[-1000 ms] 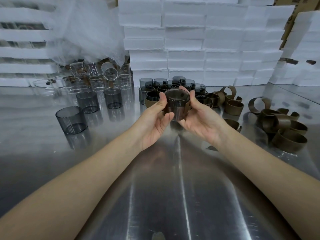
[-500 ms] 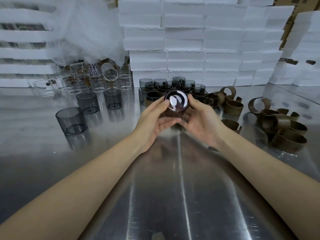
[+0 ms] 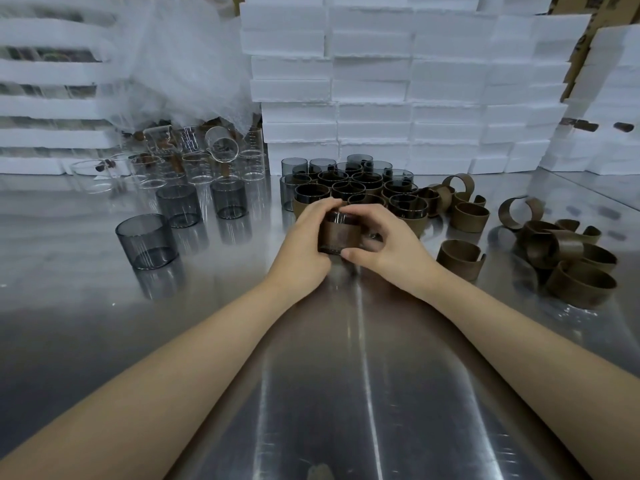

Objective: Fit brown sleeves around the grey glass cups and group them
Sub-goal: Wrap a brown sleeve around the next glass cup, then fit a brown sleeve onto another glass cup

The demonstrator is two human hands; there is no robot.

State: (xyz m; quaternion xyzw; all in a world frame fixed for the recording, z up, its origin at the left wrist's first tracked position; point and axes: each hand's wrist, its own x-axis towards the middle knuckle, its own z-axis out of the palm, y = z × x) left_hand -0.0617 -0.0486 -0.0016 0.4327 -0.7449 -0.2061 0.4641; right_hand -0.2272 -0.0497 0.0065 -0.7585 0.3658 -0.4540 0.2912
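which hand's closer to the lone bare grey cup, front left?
Left. The left hand lies to the right of the bare cup; the right hand is farther right, past the sleeved cup both hands hold.

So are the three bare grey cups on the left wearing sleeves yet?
No, the three grey cups standing left of the hands show bare glass, with no brown band around them.

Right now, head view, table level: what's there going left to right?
Lone grey cup → two more bare grey cups → left hand → sleeved cup between both hands → right hand → single open sleeve → loose sleeve pile.
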